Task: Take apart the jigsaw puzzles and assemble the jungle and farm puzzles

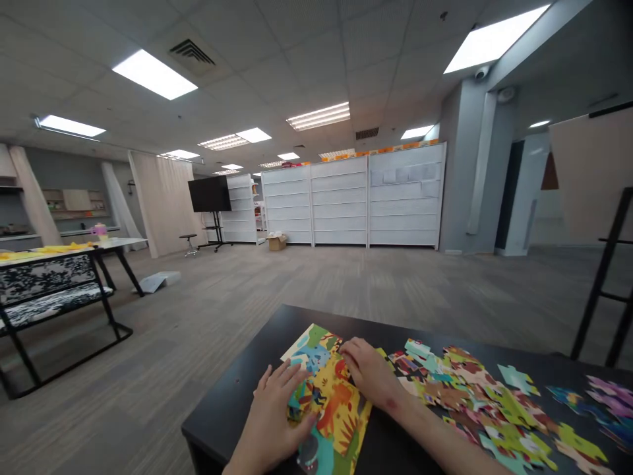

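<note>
A colourful jigsaw puzzle [333, 402] with animals on a yellow and green ground lies partly joined on the black table. My left hand [279, 412] rests along its left edge, fingers spread and lying on the pieces. At the upper right edge of the puzzle is my right hand [368, 373], its fingers bent and pressed down together. Whatever is beneath those fingertips is hidden. Just right of my right hand, a pile of loose puzzle pieces [459, 389] spreads over the table, several overlapping.
The black table [247, 382] has its front left corner near my left hand. More puzzle pieces, blue and purple [610, 399], lie at the far right. Beyond stand white shelves [341, 204], a screen on a stand [210, 194] and a bench [49, 284].
</note>
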### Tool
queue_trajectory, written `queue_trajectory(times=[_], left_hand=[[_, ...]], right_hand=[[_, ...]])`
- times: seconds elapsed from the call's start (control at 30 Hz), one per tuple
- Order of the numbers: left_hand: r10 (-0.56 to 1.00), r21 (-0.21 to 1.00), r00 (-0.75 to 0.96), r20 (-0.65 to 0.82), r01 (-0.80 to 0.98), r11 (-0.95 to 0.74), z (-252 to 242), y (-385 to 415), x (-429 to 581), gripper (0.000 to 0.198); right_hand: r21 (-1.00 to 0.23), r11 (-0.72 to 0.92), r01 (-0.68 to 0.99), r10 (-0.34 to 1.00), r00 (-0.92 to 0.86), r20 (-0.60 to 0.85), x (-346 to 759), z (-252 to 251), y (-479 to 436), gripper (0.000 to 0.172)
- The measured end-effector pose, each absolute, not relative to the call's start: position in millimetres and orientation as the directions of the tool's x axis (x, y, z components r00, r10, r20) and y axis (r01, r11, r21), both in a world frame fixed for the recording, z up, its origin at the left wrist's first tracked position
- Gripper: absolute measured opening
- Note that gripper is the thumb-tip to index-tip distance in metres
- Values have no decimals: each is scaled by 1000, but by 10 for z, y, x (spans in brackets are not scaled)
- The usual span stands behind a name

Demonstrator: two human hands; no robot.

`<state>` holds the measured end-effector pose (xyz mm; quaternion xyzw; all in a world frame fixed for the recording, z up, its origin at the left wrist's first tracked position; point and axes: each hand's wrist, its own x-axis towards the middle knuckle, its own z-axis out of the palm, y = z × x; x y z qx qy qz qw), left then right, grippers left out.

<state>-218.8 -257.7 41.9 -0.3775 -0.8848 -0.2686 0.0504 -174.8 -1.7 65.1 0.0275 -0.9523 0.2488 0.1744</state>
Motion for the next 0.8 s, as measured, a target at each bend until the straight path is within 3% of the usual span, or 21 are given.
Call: queue_trajectory(times=[0.07, 0.17, 0.3, 0.5, 0.63, 0.7, 0.8], left_hand=[[641, 446, -736, 217, 659, 606, 423, -2524, -2083, 85], [640, 473, -761, 109, 606, 640, 431, -2458, -2005, 112], [768, 515, -629, 122, 701, 493, 474, -2433, -2131, 101], [763, 476, -634, 128, 714, 514, 442, -2495, -2469, 90], [684, 469, -696, 219, 690, 552, 434, -2566, -2469, 47], [639, 464, -722, 266, 676, 572, 458, -2587, -2345, 31], [521, 456, -792, 318, 609, 649, 456, -2565, -2057, 33]], right_hand=[[-443, 895, -62, 96, -940, 327, -1752, 609, 83, 38], [-410, 912, 17, 114, -970, 214, -1669, 486, 121, 64], [-328, 942, -75, -45, -994, 99, -1418, 406, -6, 81], [-270, 958, -97, -19, -960, 279, -1073, 398, -11, 60], [-256, 966, -26, 63, -941, 334, -965, 390, -24, 31], [-273, 958, -86, 12, -941, 338, -925, 440, -54, 27], [-321, 905, -280, -189, -939, 286, -865, 551, -86, 37]])
